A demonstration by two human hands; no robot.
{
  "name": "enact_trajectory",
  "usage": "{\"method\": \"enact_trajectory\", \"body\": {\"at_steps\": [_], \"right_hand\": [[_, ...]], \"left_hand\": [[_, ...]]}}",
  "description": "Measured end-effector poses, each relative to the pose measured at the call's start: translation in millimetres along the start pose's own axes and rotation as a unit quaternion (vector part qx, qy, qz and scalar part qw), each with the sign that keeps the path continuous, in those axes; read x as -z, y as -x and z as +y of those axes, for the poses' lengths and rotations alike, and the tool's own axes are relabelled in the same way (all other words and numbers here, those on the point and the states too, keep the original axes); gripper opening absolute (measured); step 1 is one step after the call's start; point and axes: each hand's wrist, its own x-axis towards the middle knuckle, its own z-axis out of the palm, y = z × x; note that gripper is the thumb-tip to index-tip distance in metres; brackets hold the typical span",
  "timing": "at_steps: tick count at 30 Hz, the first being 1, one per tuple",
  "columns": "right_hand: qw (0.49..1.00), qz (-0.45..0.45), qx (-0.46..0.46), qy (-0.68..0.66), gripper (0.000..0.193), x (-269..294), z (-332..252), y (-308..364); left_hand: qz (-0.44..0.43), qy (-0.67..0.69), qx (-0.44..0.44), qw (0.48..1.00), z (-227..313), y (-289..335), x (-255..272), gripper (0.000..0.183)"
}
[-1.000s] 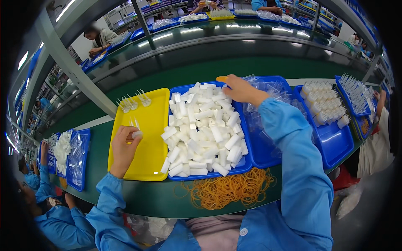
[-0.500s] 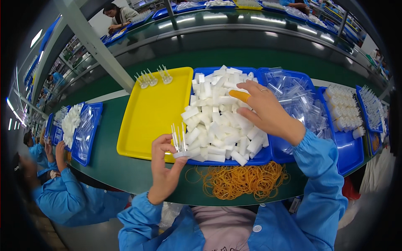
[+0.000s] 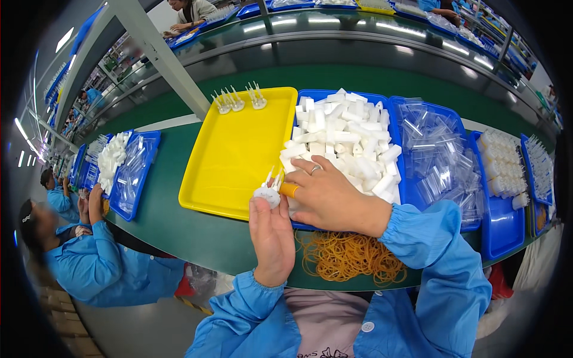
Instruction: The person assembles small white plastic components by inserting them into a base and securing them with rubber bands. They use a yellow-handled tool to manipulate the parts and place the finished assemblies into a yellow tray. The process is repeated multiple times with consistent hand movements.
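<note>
A small white piece [image 3: 267, 197], with a round base and several thin prongs, is tilted between my hands above the yellow tray's near right corner. My left hand [image 3: 271, 235] grips its base from below. The curled fingers of my right hand [image 3: 334, 196] meet the prongs from the right; an orange cover is on the index finger. Anything else inside those fingers is hidden. Just behind my right hand are white foam-like blocks [image 3: 352, 128] heaped in a blue tray [image 3: 303, 225]. Three similar pronged pieces [image 3: 237, 104] stand at the far end of the yellow tray [image 3: 236, 152].
Yellow-brown rubber bands [image 3: 352, 256] lie along the near table edge. To the right are a blue tray of clear plastic tubes [image 3: 439, 155] and a tray of stacked white pieces [image 3: 501, 164]. A co-worker [image 3: 98, 256] sits at the left, beside more trays.
My right hand has come back from over the block heap to the pronged piece. My left hand has shifted right and turned the piece, its base now tilted toward me. The view has moved slightly.
</note>
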Motion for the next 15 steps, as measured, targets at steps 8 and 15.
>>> {"method": "enact_trajectory", "body": {"at_steps": [8, 15], "right_hand": [[0.998, 0.052, 0.039, 0.004, 0.023, 5.2, 1.5, 0.8], [0.952, 0.207, -0.11, -0.196, 0.011, 79.2, -4.0, 17.8]], "left_hand": [[0.026, -0.122, -0.127, 0.984, 8.2, -5.0, 9.1, 0.032], [-0.047, -0.284, -0.186, 0.939, 38.0, 0.6, 26.1, 0.019]]}}
